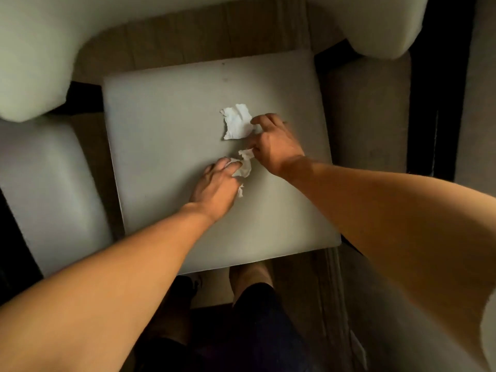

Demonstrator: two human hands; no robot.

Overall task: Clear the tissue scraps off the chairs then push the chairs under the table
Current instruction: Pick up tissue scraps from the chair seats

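A pale grey chair seat [166, 135] fills the middle of the view from above. A crumpled white tissue scrap [237, 122] lies flat near the seat's centre. My right hand [273, 143] rests on the seat just right of it, fingertips touching its edge, thumb pinching a smaller twisted scrap [246, 154]. My left hand [214, 186] lies palm down below, fingers closed over another crumpled scrap [243, 171] that pokes out at its right side.
A cream padded backrest [53, 38] curves across the top, with arm ends [386, 36] at both sides. A second grey seat [48, 189] stands at the left. My legs and feet [249, 275] are below the seat's near edge, on wooden floor.
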